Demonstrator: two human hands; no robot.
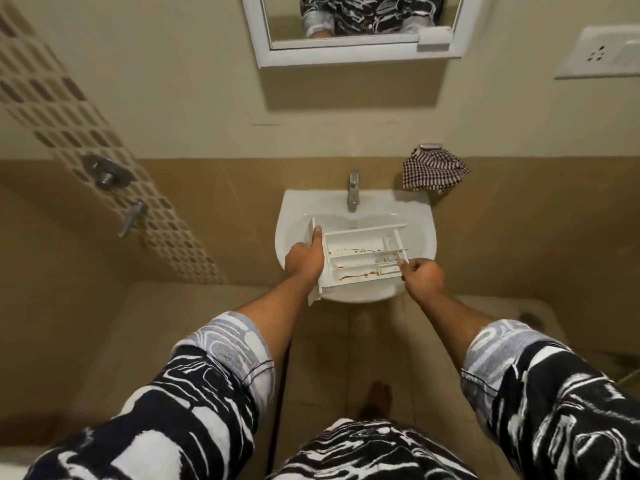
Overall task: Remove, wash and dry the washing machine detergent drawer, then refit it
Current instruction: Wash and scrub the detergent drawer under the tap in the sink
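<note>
The white detergent drawer (360,256) is held level over the white washbasin (355,202), its front panel to the left. Brown residue streaks its compartments. My left hand (304,258) grips the front-panel end. At the opposite end, my right hand (424,275) pinches the drawer's back right corner. The chrome tap (353,188) stands behind the drawer, with no water seen running.
A checked cloth (434,171) hangs on the wall right of the basin. A mirror (353,26) is above, a socket plate (602,51) at top right, shower valves (107,173) on the left wall. My foot (377,400) stands on the tiled floor below the basin.
</note>
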